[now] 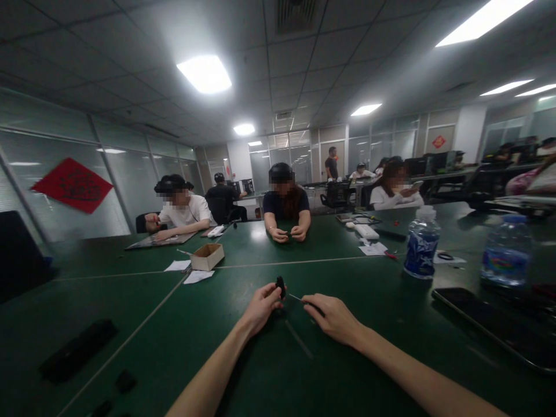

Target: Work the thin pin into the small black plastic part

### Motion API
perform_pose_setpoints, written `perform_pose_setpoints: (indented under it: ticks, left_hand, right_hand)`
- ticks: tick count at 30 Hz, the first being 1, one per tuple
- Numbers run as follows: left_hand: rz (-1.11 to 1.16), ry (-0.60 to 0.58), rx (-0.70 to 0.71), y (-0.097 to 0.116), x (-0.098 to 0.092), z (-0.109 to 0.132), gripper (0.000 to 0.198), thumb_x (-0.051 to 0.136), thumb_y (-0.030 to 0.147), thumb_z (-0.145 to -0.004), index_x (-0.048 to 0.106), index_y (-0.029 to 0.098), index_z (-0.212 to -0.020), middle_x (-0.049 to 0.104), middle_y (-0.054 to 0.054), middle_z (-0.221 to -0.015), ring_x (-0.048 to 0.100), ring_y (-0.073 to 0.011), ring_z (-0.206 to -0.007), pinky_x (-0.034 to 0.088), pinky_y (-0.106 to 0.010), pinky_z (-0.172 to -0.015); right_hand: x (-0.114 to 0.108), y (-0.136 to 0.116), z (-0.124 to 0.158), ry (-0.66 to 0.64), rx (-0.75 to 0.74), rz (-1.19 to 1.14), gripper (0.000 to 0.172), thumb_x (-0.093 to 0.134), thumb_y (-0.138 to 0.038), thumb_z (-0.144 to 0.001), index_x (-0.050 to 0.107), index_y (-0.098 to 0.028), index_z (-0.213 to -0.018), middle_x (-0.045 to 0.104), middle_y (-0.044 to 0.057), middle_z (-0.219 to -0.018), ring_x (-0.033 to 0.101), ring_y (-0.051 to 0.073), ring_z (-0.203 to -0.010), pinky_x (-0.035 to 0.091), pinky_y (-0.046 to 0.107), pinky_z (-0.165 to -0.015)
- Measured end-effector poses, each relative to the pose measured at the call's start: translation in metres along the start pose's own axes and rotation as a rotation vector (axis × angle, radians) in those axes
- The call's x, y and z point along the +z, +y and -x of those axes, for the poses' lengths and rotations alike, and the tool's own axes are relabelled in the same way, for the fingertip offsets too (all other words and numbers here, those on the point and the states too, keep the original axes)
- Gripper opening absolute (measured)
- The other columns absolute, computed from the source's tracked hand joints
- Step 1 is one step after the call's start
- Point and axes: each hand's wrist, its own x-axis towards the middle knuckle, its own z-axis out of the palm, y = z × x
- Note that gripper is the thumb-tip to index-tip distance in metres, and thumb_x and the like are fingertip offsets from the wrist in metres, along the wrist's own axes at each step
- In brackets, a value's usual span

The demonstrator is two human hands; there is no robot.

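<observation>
Over the green table (243, 359), my left hand (259, 308) pinches a small black part (281, 286) and holds it upright; its exact kind is unclear. My right hand (333, 315) is closed around a slim screwdriver (296, 297) with a dark handle and a thin metal shaft. The shaft points left toward the black part, and a small gap seems to lie between its tip and the part. Palm and curled fingers hide most of the screwdriver's handle.
To the right stand a blue-labelled bottle (421, 246) and a water bottle (507, 252), with a phone (486, 324) in front. A small cardboard box (207, 256) lies ahead left. Dark objects (78, 350) rest at near left. A person (286, 202) sits opposite.
</observation>
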Motion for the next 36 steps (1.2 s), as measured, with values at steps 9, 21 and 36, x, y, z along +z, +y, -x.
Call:
perform_pose_setpoints:
  ticks: [9, 21, 36]
  left_hand:
    - [0.048, 0.003, 0.036, -0.004, -0.0011, -0.0007, 0.043, 0.068, 0.042, -0.071, 0.058, 0.018, -0.106, 0.06, -0.006, -0.087, 0.058, -0.0148, -0.076, 0.044, -0.026, -0.067]
    - [0.056, 0.006, 0.002, -0.0001, 0.0008, 0.0004, 0.043, 0.073, 0.037, -0.067, 0.058, 0.017, -0.102, 0.062, -0.007, -0.092, 0.061, -0.0166, -0.079, 0.047, -0.03, -0.073]
    - [0.051, 0.013, -0.023, -0.0016, -0.0012, 0.0, 0.05, 0.069, 0.033, -0.073, 0.054, 0.017, -0.118, 0.062, -0.009, -0.093, 0.063, -0.0157, -0.074, 0.052, -0.028, -0.068]
  right_hand:
    - [0.0029, 0.0017, 0.0005, 0.004, 0.027, 0.045, 0.032, 0.035, -0.033, -0.094, 0.058, -0.021, -0.112, 0.061, 0.007, -0.094, 0.059, 0.017, -0.076, 0.047, 0.027, -0.066]
    - [0.002, 0.0006, 0.0009, -0.02, 0.007, 0.024, 0.029, 0.039, -0.033, -0.092, 0.053, -0.022, -0.115, 0.06, 0.005, -0.091, 0.057, 0.016, -0.072, 0.044, 0.027, -0.065]
    - [0.0006, -0.0004, 0.0011, -0.068, -0.002, 0.09, 0.032, 0.037, -0.033, -0.093, 0.058, -0.021, -0.115, 0.062, 0.006, -0.088, 0.059, 0.016, -0.074, 0.045, 0.025, -0.066]
